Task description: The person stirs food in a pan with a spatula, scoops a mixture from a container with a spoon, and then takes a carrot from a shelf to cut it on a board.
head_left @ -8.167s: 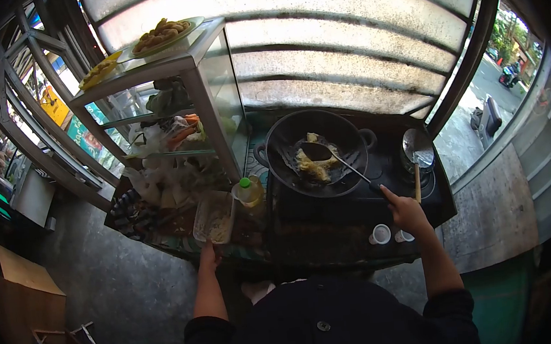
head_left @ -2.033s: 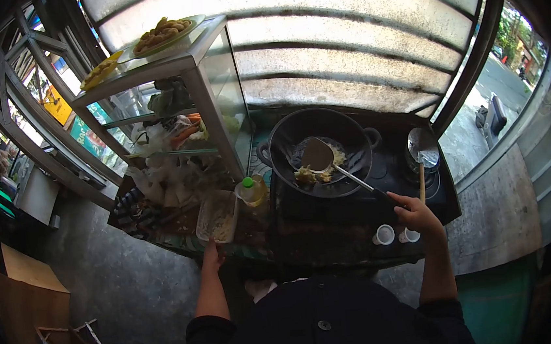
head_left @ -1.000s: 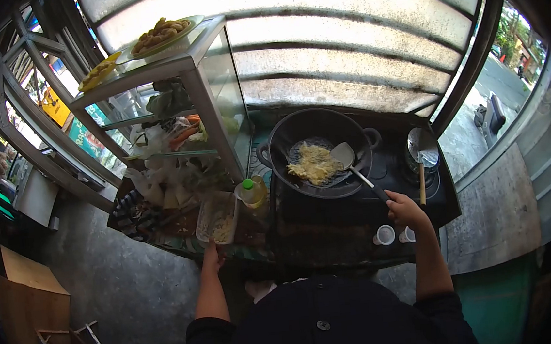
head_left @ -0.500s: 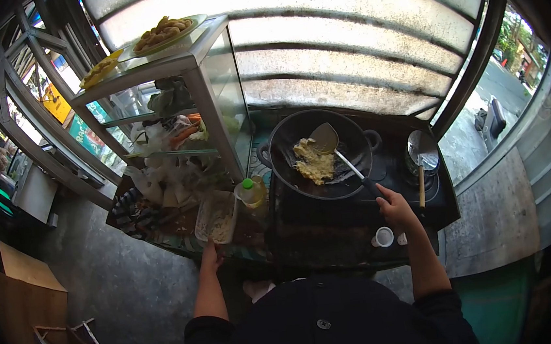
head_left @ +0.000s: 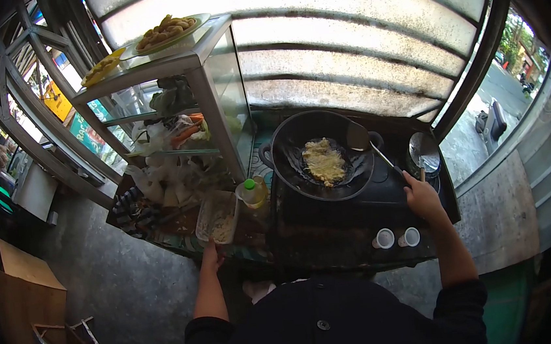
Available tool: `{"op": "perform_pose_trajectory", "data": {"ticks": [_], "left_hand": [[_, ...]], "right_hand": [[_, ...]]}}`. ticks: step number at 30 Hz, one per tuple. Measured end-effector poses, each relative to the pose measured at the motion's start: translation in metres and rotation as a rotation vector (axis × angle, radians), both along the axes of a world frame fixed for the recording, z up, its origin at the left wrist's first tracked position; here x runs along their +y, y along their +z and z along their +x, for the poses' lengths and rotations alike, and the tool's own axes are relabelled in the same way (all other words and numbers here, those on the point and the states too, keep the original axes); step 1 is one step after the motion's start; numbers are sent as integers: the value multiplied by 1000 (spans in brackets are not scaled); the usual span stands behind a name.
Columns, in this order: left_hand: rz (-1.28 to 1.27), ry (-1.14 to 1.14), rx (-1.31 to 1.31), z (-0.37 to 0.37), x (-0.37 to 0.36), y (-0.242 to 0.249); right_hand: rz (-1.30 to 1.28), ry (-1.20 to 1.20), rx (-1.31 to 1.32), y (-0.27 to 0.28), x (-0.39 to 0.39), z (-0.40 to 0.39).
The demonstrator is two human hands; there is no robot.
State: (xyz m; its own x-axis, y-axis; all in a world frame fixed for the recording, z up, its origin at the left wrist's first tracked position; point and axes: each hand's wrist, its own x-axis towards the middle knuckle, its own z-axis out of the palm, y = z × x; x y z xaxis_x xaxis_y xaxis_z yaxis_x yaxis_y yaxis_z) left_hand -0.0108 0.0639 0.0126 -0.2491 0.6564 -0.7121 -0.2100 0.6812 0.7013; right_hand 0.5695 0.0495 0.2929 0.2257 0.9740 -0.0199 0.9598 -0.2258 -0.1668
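My right hand (head_left: 423, 197) is closed round the dark handle of a wok spatula (head_left: 359, 138). The spatula's blade is at the right side of a black wok (head_left: 287, 181), apart from the food. A yellow, egg-like fried piece (head_left: 324, 162) lies in the middle of the wok. My left hand (head_left: 211, 256) grips the near edge of a clear plastic container (head_left: 218, 216), which holds a pale shredded or crumbly food. Some of its fingers are hidden. Just right of the container stands an oil bottle (head_left: 253, 192) with a green cap.
A glass display case (head_left: 221, 78) rises at the left with plates of food (head_left: 168, 32) on top. Two white cups (head_left: 383, 238) are on the stove's front edge. At the stove's right is a pan (head_left: 423, 151) with a wooden-handled tool. A cardboard box (head_left: 30, 292) stands lower left.
My right hand has moved right, taking the spatula blade off the food to the wok's right side. The food now lies spread in the middle. My left hand stays at the container.
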Motion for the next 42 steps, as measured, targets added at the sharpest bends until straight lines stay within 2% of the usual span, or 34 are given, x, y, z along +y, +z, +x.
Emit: {"op": "perform_pose_trajectory", "data": {"ticks": [2,3,5,6,7,9,10,12,13,15,21,22,26,31,37,42], "left_hand": [[-4,8,5,1,0,0],[-3,12,5,1,-1,1],[-3,13,3,2,-2,4],[-3,18,3,3,-2,7],[1,19,4,5,-2,11],[2,20,3,5,-4,11],[3,14,-10,3,-3,8],[7,14,-28,3,-2,6],[3,17,-26,3,-2,7],[-3,24,-27,3,-2,7],[-5,13,-24,1,0,4],[-3,14,-25,1,0,5],[-20,19,-13,3,0,7],[-7,17,-15,5,-1,12],[-3,17,-4,5,-2,12],[-23,8,7,3,1,3]], "right_hand": [[127,264,113,-25,12,32],[128,267,113,-27,14,42],[-19,466,305,-26,23,54],[-394,101,553,25,17,21],[-395,105,551,26,20,22],[-597,-139,969,27,22,29],[-598,-139,966,21,21,31],[-659,-241,1372,-8,21,32],[-662,-238,1367,-20,20,25],[-636,-307,1625,-43,19,1],[-584,-461,1664,-66,30,-52],[-493,-358,1582,-75,32,-55],[-408,-279,1444,-82,35,-59],[-219,-79,1023,-76,19,-45],[-115,46,847,-62,0,-24],[-135,24,938,-48,-11,1]]}}
